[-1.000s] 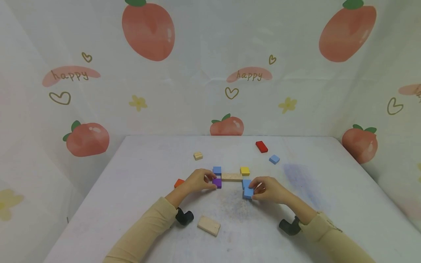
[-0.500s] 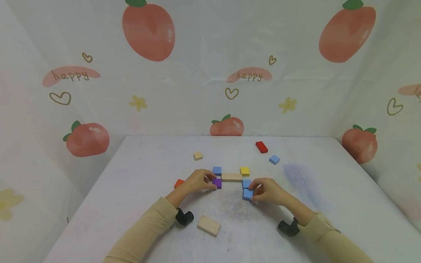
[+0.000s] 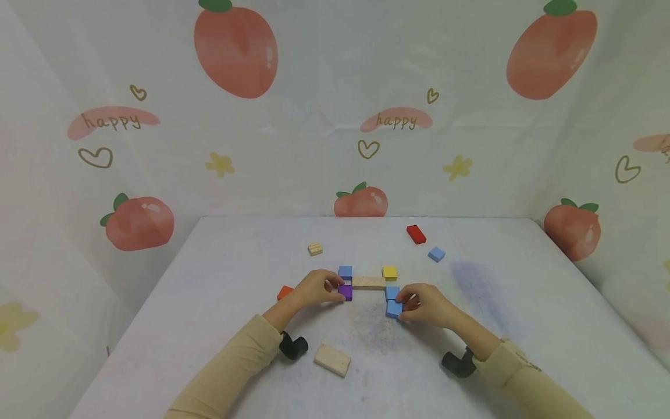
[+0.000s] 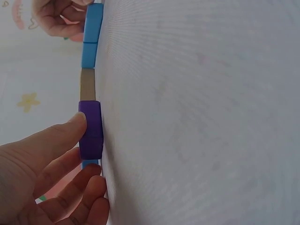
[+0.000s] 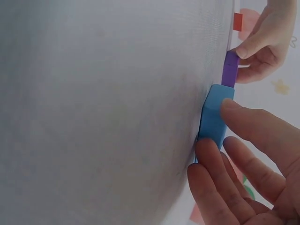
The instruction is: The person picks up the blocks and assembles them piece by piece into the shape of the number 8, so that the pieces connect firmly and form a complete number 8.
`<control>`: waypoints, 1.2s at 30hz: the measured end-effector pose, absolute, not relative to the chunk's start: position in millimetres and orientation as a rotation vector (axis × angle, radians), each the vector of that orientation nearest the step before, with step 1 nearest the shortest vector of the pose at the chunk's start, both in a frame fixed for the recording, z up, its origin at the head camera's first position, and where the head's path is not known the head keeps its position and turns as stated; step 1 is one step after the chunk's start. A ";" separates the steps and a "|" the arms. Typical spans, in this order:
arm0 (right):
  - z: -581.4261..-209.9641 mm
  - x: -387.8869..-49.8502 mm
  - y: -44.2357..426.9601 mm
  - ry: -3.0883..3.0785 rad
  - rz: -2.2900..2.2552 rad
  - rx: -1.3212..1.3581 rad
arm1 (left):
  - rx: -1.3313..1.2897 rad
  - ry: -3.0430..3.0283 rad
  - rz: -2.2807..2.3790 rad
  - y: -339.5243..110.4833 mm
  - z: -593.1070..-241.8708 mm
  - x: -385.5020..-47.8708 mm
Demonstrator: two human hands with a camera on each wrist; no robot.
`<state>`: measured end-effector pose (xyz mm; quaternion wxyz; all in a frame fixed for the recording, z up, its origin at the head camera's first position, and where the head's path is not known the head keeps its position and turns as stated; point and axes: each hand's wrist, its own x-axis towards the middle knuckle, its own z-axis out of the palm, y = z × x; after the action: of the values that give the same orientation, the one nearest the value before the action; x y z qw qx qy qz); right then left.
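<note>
My left hand pinches a purple block lying at the left end of a plain wooden bar; its thumb presses the purple block's side in the left wrist view. Behind the purple block lies a blue block. At the bar's right end are a yellow block and, nearer me, a blue block. Against that one's near side sits another blue block, gripped between thumb and fingers of my right hand. The right wrist view shows my thumb on this front blue block.
A loose wooden block lies near the front, and an orange block is partly behind my left wrist. Farther back are a small striped wooden block, a red block and a blue block.
My right hand has shifted the front blue block slightly left, and it now sits straighter below the other blue block. My left hand has stayed on the purple block.
</note>
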<state>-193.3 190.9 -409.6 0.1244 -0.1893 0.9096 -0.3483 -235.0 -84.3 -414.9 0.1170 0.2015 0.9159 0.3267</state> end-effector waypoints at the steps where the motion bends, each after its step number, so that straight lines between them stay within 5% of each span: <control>1: -409.6 -193.3 191.1 2.651 -1.017 -0.553 | 0.588 2.681 0.956 -84.3 -414.8 -234.8; 36: -410.1 -195.9 194.7 2.664 -0.980 -0.516 | 0.578 2.673 0.964 -84.6 -415.0 -234.3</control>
<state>-195.9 194.7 -410.1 0.1279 -0.1773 0.9158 -0.3370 -234.3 -84.6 -415.0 0.1207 0.1977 0.9151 0.3300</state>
